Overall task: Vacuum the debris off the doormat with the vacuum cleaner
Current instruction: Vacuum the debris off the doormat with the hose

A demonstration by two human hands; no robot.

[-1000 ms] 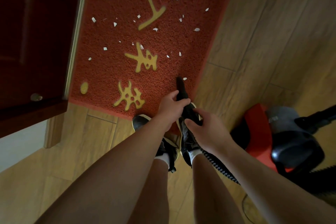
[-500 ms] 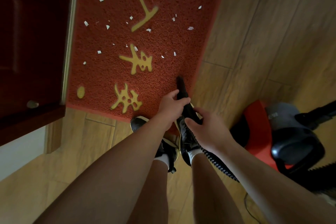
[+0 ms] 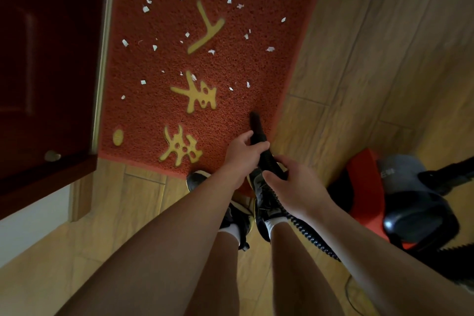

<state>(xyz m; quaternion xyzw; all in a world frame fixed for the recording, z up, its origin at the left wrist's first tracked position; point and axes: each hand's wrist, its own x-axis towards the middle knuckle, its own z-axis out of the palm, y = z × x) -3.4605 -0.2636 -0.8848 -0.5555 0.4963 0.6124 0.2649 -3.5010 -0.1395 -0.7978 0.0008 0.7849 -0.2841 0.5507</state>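
Both hands grip: left hand (image 3: 243,155) round nozzle (image 3: 256,127), right hand (image 3: 295,186) round hose (image 3: 311,238). Nozzle tip on mat (image 3: 143,115), by near right corner. Scraps (image 3: 145,9) lie further up. Push slow, tip low, row by row.

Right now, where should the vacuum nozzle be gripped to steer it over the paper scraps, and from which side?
Grip the rigid black nozzle on its straight shaft, from above, as the left hand does; the right hand takes its rear end where the ribbed hose joins. The hose bends, so it likely steers poorly. The tip slants down toward the doormat, short of the scraps.
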